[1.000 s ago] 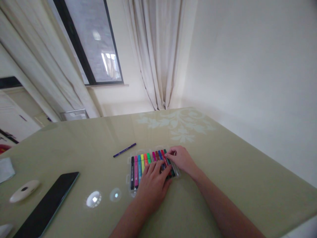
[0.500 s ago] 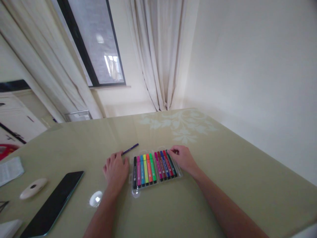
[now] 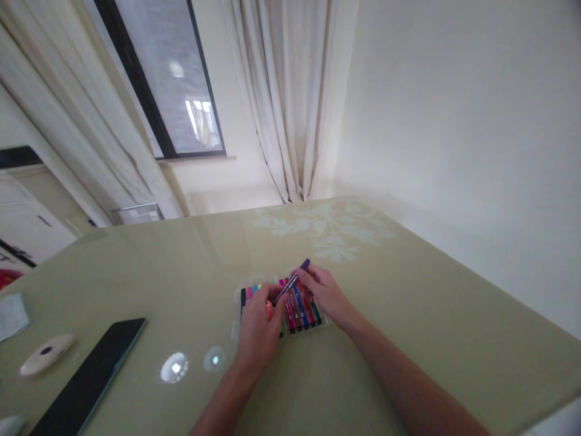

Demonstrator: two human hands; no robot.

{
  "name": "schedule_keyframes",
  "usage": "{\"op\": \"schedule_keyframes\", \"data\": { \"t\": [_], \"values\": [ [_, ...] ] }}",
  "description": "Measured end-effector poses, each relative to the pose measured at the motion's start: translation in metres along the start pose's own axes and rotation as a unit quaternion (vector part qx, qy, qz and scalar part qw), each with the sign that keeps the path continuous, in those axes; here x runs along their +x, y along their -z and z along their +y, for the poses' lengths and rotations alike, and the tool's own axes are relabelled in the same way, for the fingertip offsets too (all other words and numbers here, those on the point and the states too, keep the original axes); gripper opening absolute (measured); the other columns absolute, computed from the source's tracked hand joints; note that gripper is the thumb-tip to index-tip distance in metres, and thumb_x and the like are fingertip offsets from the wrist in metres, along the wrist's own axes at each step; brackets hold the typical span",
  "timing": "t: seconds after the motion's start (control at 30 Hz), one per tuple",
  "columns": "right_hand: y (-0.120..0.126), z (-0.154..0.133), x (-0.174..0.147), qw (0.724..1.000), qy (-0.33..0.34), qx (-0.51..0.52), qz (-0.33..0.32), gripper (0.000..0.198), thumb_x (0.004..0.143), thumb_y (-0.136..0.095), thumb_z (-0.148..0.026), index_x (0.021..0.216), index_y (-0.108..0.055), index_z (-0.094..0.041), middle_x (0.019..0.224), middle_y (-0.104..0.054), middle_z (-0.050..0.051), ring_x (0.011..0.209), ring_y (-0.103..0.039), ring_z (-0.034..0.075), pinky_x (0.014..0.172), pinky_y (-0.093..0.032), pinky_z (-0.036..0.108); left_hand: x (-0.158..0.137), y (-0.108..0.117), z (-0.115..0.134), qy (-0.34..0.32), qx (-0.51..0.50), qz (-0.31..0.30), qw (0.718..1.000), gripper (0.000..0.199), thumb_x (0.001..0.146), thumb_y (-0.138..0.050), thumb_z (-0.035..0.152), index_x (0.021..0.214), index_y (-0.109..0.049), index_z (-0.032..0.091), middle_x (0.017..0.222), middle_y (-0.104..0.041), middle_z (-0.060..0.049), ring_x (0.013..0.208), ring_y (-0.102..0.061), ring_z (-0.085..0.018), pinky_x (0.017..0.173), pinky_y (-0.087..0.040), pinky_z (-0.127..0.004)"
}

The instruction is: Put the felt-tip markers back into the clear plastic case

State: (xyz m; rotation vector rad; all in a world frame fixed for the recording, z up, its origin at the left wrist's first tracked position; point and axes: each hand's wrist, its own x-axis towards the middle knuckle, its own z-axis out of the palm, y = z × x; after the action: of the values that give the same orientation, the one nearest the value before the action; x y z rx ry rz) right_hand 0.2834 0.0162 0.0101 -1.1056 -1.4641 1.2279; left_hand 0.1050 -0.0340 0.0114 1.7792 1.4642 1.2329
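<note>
A dark purple marker [image 3: 290, 283] is held slantwise by both hands above an open clear plastic case [image 3: 235, 330]. My left hand [image 3: 261, 321] pinches its lower end, and my right hand [image 3: 325, 293] grips it near the raised capped end. Below lie several coloured markers [image 3: 297, 309] in two side-by-side groups in the case. Pink, red, blue and green ones show on the right. My left hand covers most of the left group, where a black marker [image 3: 242, 298] shows at the edge.
On the left of the table [image 3: 408, 339] lie a black phone-like slab [image 3: 91, 375], a pale oval object [image 3: 48, 354] and a folded whitish cloth or paper [image 3: 13, 316]. Bright light reflections show on the tabletop. A wall [image 3: 463, 151] borders the right side, and curtains [image 3: 290, 97] hang behind.
The purple marker has left the table and moved right, over the case. My left hand moved right with it, and my right hand came off the case's top edge onto the marker.
</note>
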Motion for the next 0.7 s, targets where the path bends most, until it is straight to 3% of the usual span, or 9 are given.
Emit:
{"op": "schedule_keyframes", "data": {
  "t": [0.17, 0.27, 0.37, 0.47, 0.6, 0.7],
  "values": [
    [-0.002, -0.005, -0.001, 0.992, -0.042, 0.119, 0.004, 0.044, 0.081, -0.075, -0.058, 0.1, -0.073, -0.019, 0.083, -0.071, 0.004, 0.071, -0.063, 0.015, 0.063, -0.049, 0.025, -0.009, -0.017, 0.005, 0.031, -0.068, -0.046, 0.996, 0.021, 0.096, -0.059, 0.039, 0.102, -0.065, 0.02, 0.095, -0.074, -0.006, 0.081, -0.069, -0.021, 0.073, -0.056, -0.034],
    [0.004, -0.007, 0.002, 0.991, -0.031, 0.123, 0.029, 0.044, 0.079, -0.077, -0.055, 0.104, -0.074, -0.018, 0.085, -0.072, 0.004, 0.072, -0.064, 0.016, 0.062, -0.048, 0.026, -0.009, -0.014, 0.002, 0.017, -0.04, -0.06, 0.997, 0.022, 0.097, -0.06, 0.038, 0.109, -0.065, 0.02, 0.103, -0.075, -0.007, 0.091, -0.071, -0.023, 0.082, -0.058, -0.039],
    [0.022, -0.007, 0.007, 0.996, -0.013, 0.059, 0.065, 0.039, 0.08, -0.074, -0.052, 0.099, -0.075, -0.018, 0.079, -0.071, 0.003, 0.067, -0.062, 0.015, 0.059, -0.047, 0.026, -0.014, -0.015, 0.001, -0.088, 0.089, -0.084, 0.989, 0.033, 0.096, -0.063, 0.035, 0.126, -0.062, 0.024, 0.126, -0.07, -0.008, 0.118, -0.065, -0.028, 0.102, -0.051, -0.049],
    [0.044, -0.006, 0.009, 0.998, -0.026, -0.036, 0.05, 0.031, 0.082, -0.071, -0.047, 0.089, -0.075, -0.018, 0.074, -0.07, 0.002, 0.063, -0.062, 0.015, 0.058, -0.047, 0.027, -0.021, -0.021, 0.0, -0.189, 0.19, -0.146, 0.952, 0.053, 0.094, -0.066, 0.037, 0.144, -0.051, 0.026, 0.143, -0.061, -0.008, 0.132, -0.056, -0.03, 0.112, -0.044, -0.052],
    [0.054, -0.002, 0.006, 0.989, -0.06, -0.131, -0.031, 0.023, 0.086, -0.067, -0.038, 0.08, -0.075, -0.018, 0.07, -0.071, 0.002, 0.06, -0.062, 0.015, 0.059, -0.048, 0.027, -0.024, -0.027, -0.001, -0.218, 0.262, -0.173, 0.924, 0.058, 0.095, -0.065, 0.033, 0.15, -0.046, 0.027, 0.145, -0.06, -0.008, 0.131, -0.056, -0.029, 0.112, -0.045, -0.05],
    [0.046, 0.005, 0.004, 0.979, -0.061, -0.19, -0.024, 0.013, 0.084, -0.07, -0.029, 0.088, -0.076, -0.018, 0.07, -0.071, 0.002, 0.059, -0.063, 0.015, 0.059, -0.047, 0.028, -0.023, -0.028, -0.001, -0.23, 0.296, -0.175, 0.91, 0.052, 0.096, -0.063, 0.025, 0.146, -0.051, 0.032, 0.145, -0.06, -0.006, 0.131, -0.055, -0.028, 0.11, -0.046, -0.05]
  ]
}}
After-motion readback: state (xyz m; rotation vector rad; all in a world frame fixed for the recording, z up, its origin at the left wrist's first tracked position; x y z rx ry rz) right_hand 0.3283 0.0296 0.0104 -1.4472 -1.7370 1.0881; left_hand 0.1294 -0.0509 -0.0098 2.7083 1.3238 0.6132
